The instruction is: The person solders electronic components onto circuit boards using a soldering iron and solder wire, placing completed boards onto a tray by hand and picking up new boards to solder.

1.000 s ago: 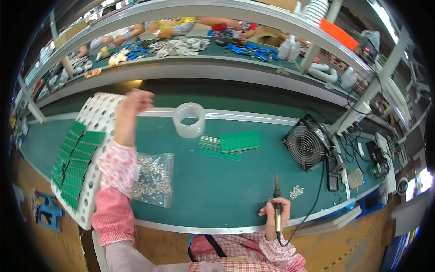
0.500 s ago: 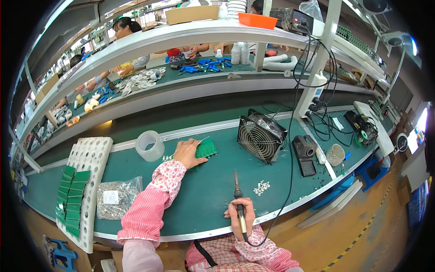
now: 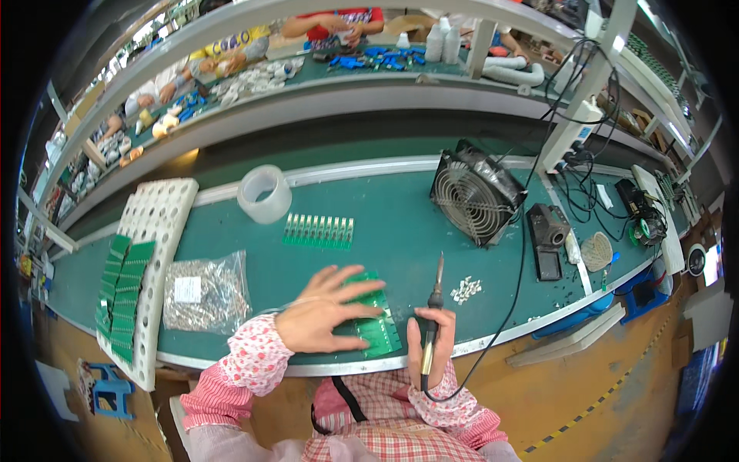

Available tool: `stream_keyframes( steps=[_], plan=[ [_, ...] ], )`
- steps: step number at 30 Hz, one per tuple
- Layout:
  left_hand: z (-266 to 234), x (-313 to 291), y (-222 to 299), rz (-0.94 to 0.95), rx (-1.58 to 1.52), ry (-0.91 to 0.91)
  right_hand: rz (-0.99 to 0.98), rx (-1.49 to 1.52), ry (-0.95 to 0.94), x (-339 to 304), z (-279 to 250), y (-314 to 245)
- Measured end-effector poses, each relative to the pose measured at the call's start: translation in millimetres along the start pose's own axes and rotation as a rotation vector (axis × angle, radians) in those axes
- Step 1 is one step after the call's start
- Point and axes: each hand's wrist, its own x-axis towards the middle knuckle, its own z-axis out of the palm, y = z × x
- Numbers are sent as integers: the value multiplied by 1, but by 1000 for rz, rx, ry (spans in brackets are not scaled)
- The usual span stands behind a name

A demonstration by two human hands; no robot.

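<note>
My left hand [image 3: 325, 314] is open, its fingers spread over a green circuit board [image 3: 379, 333] near the table's front edge. Part of the board lies hidden beneath those fingers. A thin pale strand, perhaps solder wire, shows by the back of this hand. In my right hand [image 3: 437, 345] is a soldering iron [image 3: 436, 302], gripped round its handle with the tip pointing up and away. Farther back lies a second green board panel [image 3: 319, 232] with a row of pale parts along it. Small white components [image 3: 466, 289] are heaped right of the iron.
A perforated white foam tray [image 3: 175, 202] with green boards stands left, beside a bag of metal parts [image 3: 206, 296] and a clear tape roll [image 3: 264, 194]. A black fan [image 3: 476, 196] and an iron stand [image 3: 547, 242] are right. The iron's cord [image 3: 514, 308] loops across the table.
My left hand has come nearer, from the back of the table to a board at the front edge, and its fingers have spread. The component-lined board is now uncovered. My right hand keeps the iron.
</note>
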Motion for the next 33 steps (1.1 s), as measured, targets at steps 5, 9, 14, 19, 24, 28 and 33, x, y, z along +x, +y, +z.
stream_keyframes(
  steps=[5,9,14,19,24,28,33],
  plan=[
    [27,-41,-21,-358,-290,473,-50,-207,-174,7,11,-9],
    [44,-52,-29,-471,-339,569,-43,-300,-310,0,13,-8],
    [44,-42,-40,-492,-277,580,-95,-371,-362,-4,11,-18],
    [44,-24,-53,-424,-219,595,-270,-270,-324,16,6,-14],
    [62,-23,-53,-381,-254,667,-84,-50,-308,24,5,-6],
    [66,-15,-51,-321,-229,645,116,120,-201,34,16,-6],
    [59,-6,-55,-303,-302,618,141,166,-182,36,11,-1]
  ],
)
